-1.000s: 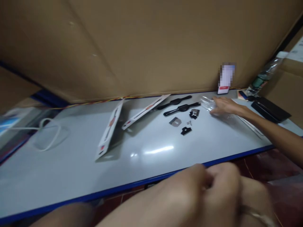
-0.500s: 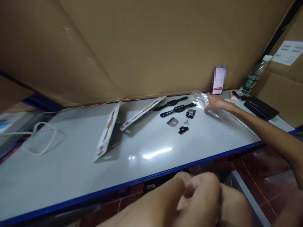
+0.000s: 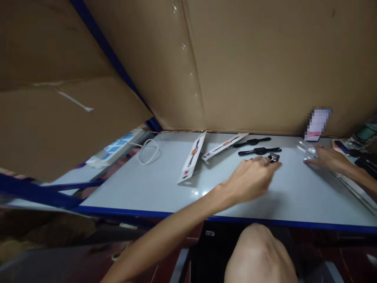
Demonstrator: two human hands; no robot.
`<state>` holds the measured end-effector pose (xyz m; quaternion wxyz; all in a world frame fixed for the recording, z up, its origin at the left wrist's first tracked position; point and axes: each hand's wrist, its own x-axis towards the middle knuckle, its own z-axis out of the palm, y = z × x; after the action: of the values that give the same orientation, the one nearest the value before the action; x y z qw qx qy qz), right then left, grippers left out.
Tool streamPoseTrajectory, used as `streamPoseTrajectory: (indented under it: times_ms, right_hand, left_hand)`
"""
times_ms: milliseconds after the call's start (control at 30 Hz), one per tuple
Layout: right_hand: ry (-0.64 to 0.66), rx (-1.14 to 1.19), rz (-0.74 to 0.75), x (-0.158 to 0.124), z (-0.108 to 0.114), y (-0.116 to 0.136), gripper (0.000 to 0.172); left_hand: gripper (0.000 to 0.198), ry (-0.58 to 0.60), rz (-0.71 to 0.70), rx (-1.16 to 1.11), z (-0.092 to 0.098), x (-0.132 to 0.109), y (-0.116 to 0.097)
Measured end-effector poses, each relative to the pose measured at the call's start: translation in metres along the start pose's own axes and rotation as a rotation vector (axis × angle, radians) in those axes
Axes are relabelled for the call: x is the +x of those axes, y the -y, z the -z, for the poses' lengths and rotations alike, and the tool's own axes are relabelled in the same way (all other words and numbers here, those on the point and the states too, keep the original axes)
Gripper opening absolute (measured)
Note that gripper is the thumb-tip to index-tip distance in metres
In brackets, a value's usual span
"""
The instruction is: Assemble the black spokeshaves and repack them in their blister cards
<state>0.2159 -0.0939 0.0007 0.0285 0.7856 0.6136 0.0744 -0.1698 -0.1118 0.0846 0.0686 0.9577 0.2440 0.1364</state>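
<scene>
Plastic (image 3: 307, 149) in right hand (image 3: 329, 158); tools (image 3: 260, 151) beyond left hand (image 3: 251, 179)

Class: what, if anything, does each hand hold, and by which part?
The right hand appears to hold clear plastic packaging just behind the end that pokes out leftward. Left hand: cannot be told; its underside is hidden.

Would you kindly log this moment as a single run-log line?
left hand: by small metal part, grip unclear | right hand: at clear plastic | two black tools: beyond left hand | two printed cards: farther left
</scene>
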Motion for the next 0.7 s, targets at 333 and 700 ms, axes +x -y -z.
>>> streamPoseTrajectory:
  times_ms: [333,700]
  right_hand:
    - [-0.419,0.242,0.126,-0.001,0.074,0.135,0.029]
    - [-0.525,0.651,0.196,-0.007,0.043,0.175,0.020]
  left_hand:
    - [0.047,0.083,0.679,0.344,-0.051,0.024,0.140]
    - [0.062,0.016,0.658,0.412,-0.071,0.012,0.136]
